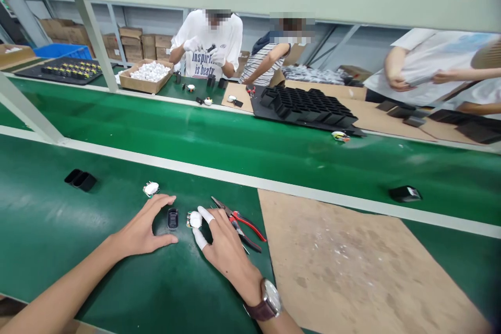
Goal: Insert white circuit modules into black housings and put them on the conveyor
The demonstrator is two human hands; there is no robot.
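Observation:
My left hand [146, 227] is open, thumb and fingers spread on either side of a small black plastic case [173, 218] on the green table. Whether the fingertips touch it, I cannot tell. White finger cots cover the thumb and forefinger of my right hand [221, 242], which pinch a small white, rounded component with a circuit board [194, 219] just right of the case. A similar white component [151, 188] lies beyond my left hand. Partly under my right hand are red-handled pliers [250, 226].
A cardboard sheet [352, 261] covers the table at right. Black double housings [80, 180] stand at left, and another black housing [405, 193] lies far right. Beyond a white rail [219, 172] runs a green belt [195, 135]. Several people work across it, near a black tray stack [309, 107].

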